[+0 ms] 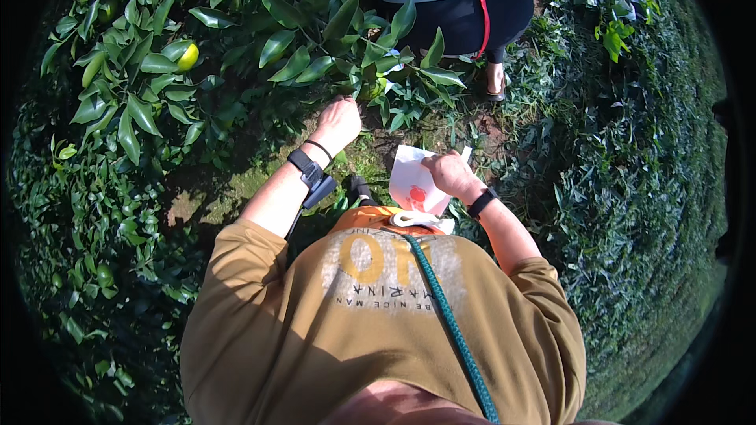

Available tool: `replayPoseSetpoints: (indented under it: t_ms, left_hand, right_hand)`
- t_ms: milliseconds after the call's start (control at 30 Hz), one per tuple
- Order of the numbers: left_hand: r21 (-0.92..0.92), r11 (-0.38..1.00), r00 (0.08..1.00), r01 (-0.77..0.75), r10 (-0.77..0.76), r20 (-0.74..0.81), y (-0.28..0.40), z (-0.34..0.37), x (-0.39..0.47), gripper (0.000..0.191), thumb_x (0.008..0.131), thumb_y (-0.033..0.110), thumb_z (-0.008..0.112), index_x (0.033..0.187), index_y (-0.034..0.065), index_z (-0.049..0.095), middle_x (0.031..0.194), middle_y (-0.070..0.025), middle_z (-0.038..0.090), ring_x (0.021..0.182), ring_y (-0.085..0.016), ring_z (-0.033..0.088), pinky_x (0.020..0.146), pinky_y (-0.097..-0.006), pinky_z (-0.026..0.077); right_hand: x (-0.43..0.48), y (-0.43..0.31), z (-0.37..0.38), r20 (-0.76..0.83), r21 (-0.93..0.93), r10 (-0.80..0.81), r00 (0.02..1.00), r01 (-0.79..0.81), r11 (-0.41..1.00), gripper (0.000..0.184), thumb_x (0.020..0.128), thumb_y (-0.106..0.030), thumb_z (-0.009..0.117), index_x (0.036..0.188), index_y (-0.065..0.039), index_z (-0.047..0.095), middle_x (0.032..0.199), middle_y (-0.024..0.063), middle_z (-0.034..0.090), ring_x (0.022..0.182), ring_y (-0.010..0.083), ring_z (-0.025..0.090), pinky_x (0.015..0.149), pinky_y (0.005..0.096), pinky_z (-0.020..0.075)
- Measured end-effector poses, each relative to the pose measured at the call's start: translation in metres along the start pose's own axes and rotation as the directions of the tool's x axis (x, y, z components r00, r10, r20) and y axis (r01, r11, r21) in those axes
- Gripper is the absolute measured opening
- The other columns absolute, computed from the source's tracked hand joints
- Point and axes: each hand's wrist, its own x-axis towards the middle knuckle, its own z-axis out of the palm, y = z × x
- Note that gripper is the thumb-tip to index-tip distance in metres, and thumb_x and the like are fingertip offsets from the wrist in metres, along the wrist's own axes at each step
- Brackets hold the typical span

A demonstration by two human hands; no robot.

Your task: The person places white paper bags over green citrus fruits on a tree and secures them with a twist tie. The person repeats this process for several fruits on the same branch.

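My right hand (449,174) grips the upper edge of a white paper fruit bag (413,180), which hangs down and bears a red fruit print. My left hand (341,123) is reached forward with its fingers curled, just below a leafy citrus branch (331,41). Its fingertips are partly hidden, so I cannot tell whether they hold anything. Right of that hand, a green citrus fruit (374,90) hangs among the leaves, partly covered. At my waist is an orange pouch (366,219) with a folded white bundle (416,219) at its opening.
A person (460,6) in a grey top and dark trousers crouches ahead, a red cord down their back. A yellowing citrus fruit (188,57) hangs at the left. A teal strap (443,307) crosses my shirt. Low green plants (626,189) cover the ground at right.
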Motion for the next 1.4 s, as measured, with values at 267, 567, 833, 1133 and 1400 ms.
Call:
replayPoseSetpoints:
  t_ms: [267, 567, 833, 1133, 1400]
  left_hand:
    - [-0.459, 0.858, 0.972, 0.228, -0.173, 0.16, -0.021, 0.035, 0.049, 0.033, 0.088, 0.027, 0.061, 0.106, -0.0003, 0.062, 0.086, -0.0086, 0.063, 0.078, -0.017, 0.056, 0.07, -0.0355, 0.047]
    - [-0.936, 0.351, 0.982, 0.015, 0.172, 0.081, 0.002, 0.006, 0.019, 0.028, 0.097, 0.026, 0.059, 0.121, 0.0127, 0.064, 0.119, -0.0003, 0.063, 0.108, -0.011, 0.056, 0.096, -0.03, 0.043]
    - [-0.908, 0.359, 0.968, 0.216, 0.042, 0.247, 0.043, -0.107, -0.053, 0.032, 0.096, 0.034, 0.059, 0.116, 0.0086, 0.06, 0.113, -0.0003, 0.061, 0.108, -0.014, 0.056, 0.093, -0.0371, 0.047]
    - [-0.96, -0.188, 0.96, 0.206, 0.231, 0.161, 0.026, -0.162, -0.088, 0.026, 0.098, 0.017, 0.052, 0.113, -0.0023, 0.06, 0.122, -0.0136, 0.061, 0.113, -0.027, 0.059, 0.099, -0.0479, 0.047]
    - [-0.848, -0.488, 0.95, 0.208, 0.305, 0.058, 0.045, -0.173, -0.075, 0.026, 0.1, 0.02, 0.048, 0.115, 0.0014, 0.058, 0.122, -0.0155, 0.06, 0.116, -0.033, 0.057, 0.1, -0.0575, 0.044]
  right_hand:
    - [-0.029, 0.024, 0.012, -0.045, 0.079, 0.098, 0.994, -0.094, 0.992, 0.028, 0.079, -0.009, 0.05, 0.101, -0.014, 0.066, 0.08, 0.0101, 0.068, 0.076, 0.0287, 0.066, 0.074, 0.0424, 0.05]
    - [-0.06, 0.046, 0.003, -0.086, 0.099, 0.123, 0.989, -0.114, 0.989, 0.025, 0.079, -0.008, 0.054, 0.099, -0.011, 0.069, 0.086, 0.0097, 0.067, 0.086, 0.0276, 0.065, 0.077, 0.0395, 0.0498]
    - [-0.044, 0.01, -0.066, -0.199, 0.033, -0.134, 0.971, 0.143, 0.989, 0.024, 0.073, -0.007, 0.057, 0.095, -0.011, 0.067, 0.09, 0.0069, 0.065, 0.09, 0.0257, 0.064, 0.081, 0.0378, 0.0472]
    - [-0.049, -0.046, -0.216, -0.332, -0.053, -0.463, 0.822, 0.474, 0.879, 0.019, 0.07, -0.001, 0.062, 0.088, -0.008, 0.063, 0.084, 0.0058, 0.064, 0.081, 0.0262, 0.064, 0.078, 0.0374, 0.0493]
    - [-0.005, -0.067, -0.266, -0.048, -0.1, -0.495, 0.868, 0.489, 0.867, 0.003, 0.073, -0.009, 0.062, 0.073, -0.007, 0.059, 0.066, 0.0097, 0.061, 0.068, 0.0312, 0.064, 0.064, 0.0406, 0.0503]
